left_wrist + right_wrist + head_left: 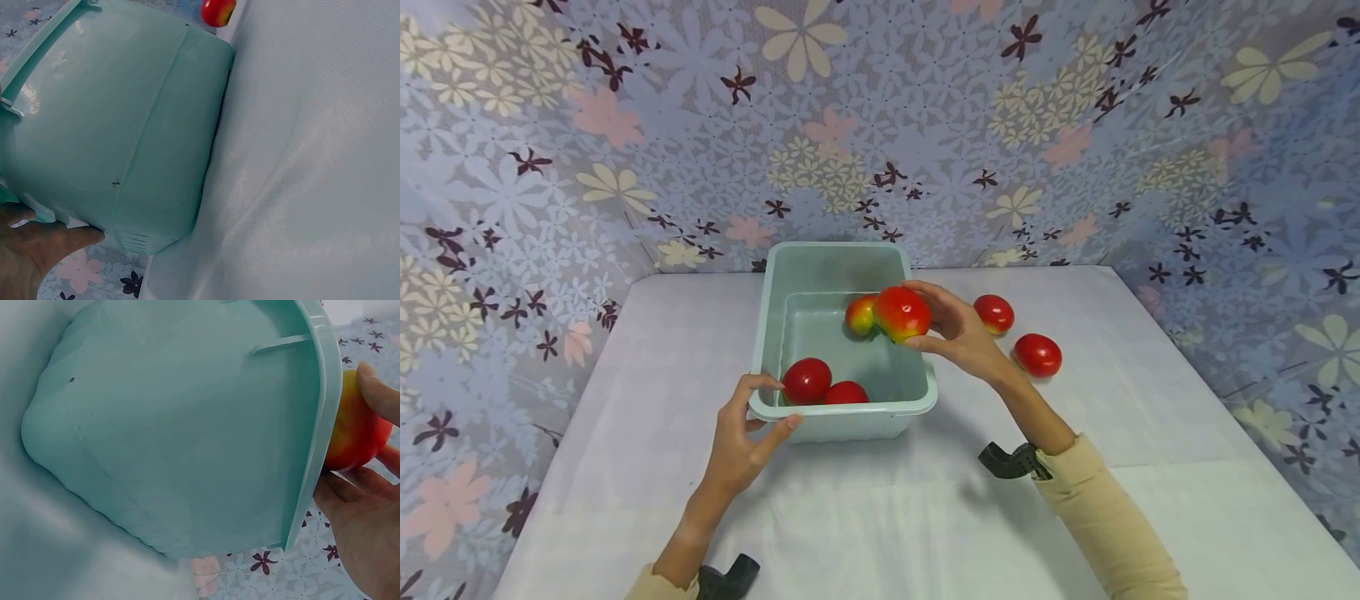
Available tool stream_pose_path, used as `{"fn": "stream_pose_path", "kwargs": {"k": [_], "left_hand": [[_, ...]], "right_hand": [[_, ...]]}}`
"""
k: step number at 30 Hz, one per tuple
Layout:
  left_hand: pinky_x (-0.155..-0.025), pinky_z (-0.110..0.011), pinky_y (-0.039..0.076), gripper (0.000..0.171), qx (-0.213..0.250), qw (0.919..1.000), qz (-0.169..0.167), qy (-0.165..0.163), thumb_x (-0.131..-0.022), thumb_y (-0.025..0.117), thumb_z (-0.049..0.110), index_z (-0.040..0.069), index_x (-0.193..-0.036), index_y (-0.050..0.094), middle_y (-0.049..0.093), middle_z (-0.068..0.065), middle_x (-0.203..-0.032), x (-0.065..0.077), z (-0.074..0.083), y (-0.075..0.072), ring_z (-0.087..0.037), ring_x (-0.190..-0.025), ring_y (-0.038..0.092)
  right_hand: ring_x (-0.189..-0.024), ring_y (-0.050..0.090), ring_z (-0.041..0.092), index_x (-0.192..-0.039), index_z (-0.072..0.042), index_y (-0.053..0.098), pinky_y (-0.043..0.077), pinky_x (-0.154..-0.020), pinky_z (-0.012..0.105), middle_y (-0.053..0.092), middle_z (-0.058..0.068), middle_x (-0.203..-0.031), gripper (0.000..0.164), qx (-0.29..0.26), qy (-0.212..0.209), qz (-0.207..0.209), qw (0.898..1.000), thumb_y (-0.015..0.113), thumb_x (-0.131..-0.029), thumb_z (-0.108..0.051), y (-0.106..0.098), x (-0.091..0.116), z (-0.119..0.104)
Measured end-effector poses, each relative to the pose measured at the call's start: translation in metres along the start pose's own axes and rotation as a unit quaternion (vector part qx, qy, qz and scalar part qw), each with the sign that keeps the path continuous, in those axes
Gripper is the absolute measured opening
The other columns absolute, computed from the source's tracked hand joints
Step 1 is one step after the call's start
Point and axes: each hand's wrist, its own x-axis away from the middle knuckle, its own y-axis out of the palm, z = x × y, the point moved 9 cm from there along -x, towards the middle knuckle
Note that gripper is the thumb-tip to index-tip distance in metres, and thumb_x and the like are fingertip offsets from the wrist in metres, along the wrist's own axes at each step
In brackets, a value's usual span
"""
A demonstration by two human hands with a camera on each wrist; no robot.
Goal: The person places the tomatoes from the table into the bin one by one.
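A pale green plastic tub (850,427) stands on the table. At its near left corner my left hand (736,442) holds the rim, fingers over the edge and thumb against the outside wall. My right hand (964,335) grips a glossy red-and-yellow fruit (901,314) above the tub's right side; its exact kind is unclear. In the right wrist view the same fruit (356,428) shows beyond the rim, between thumb and fingers. Inside the tub lie another red-and-yellow fruit (860,316) and two round red, tomato-like fruits, one (807,381) close to my left fingertips.
Two more red tomato-like fruits, a farther one (994,314) and a nearer one (1037,356), lie on the white-covered table (1120,392) right of the tub. A flowered cloth (925,125) hangs behind the table. Black wrist mounts (1007,461) stick out from both forearms.
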Motion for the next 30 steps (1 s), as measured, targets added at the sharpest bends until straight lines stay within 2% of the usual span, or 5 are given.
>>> {"fn": "stream_pose_path", "kwargs": {"k": [8, 13, 18, 25, 30], "left_hand": [[-0.067, -0.027, 0.057, 0.042, 0.0, 1.0, -0.001, -0.002, -0.079, 0.074, 0.004, 0.004, -0.115, 0.053, 0.06, -0.019, -0.115, 0.0, 0.0, 0.0, -0.011, -0.113, 0.054], [-0.067, -0.032, 0.059, 0.042, -0.001, 1.0, -0.001, -0.002, -0.079, 0.074, 0.004, 0.004, -0.115, 0.053, 0.06, -0.019, -0.115, 0.0, 0.001, 0.0, -0.01, -0.113, 0.053], [-0.066, -0.03, 0.058, 0.043, 0.0, 1.0, 0.0, -0.001, -0.079, 0.075, 0.004, 0.002, -0.116, 0.053, 0.059, -0.019, -0.115, 0.001, 0.001, 0.0, -0.007, -0.113, 0.052], [-0.066, -0.042, 0.06, 0.044, -0.002, 1.0, 0.001, 0.003, -0.078, 0.074, 0.003, 0.004, -0.116, 0.052, 0.059, -0.02, -0.115, 0.001, 0.002, 0.001, -0.012, -0.115, 0.054], [-0.066, -0.03, 0.058, 0.044, -0.005, 1.0, 0.002, 0.007, -0.078, 0.075, 0.002, 0.0, -0.116, 0.052, 0.059, -0.019, -0.115, 0.001, 0.002, 0.001, -0.008, -0.114, 0.053]], "right_hand": [[-0.13, 0.051, 0.024, -0.145, -0.005, 0.042, 0.038, -0.11, 0.05, 0.048, 0.013, -0.147, 0.071, 0.035, -0.008, 0.0, 0.999, 0.074, -0.082, -0.002, 0.001, 0.0, 0.003], [-0.13, 0.051, 0.025, -0.145, -0.006, 0.043, 0.038, -0.11, 0.05, 0.048, 0.012, -0.147, 0.07, 0.04, -0.002, 0.0, 0.999, 0.074, -0.082, -0.003, 0.001, 0.0, 0.008], [-0.131, 0.05, 0.025, -0.145, -0.006, 0.043, 0.038, -0.111, 0.049, 0.048, 0.011, -0.146, 0.07, 0.042, 0.0, 0.004, 0.999, 0.074, -0.082, -0.003, 0.001, 0.001, 0.012], [-0.131, 0.05, 0.026, -0.144, -0.006, 0.044, 0.038, -0.11, 0.051, 0.049, 0.012, -0.145, 0.071, 0.055, -0.011, 0.007, 0.998, 0.075, -0.08, 0.0, 0.001, 0.001, 0.013], [-0.132, 0.048, 0.026, -0.144, -0.004, 0.044, 0.036, -0.112, 0.05, 0.049, 0.013, -0.146, 0.071, 0.067, -0.027, 0.001, 0.997, 0.076, -0.08, 0.001, 0.003, 0.001, 0.014]]}}
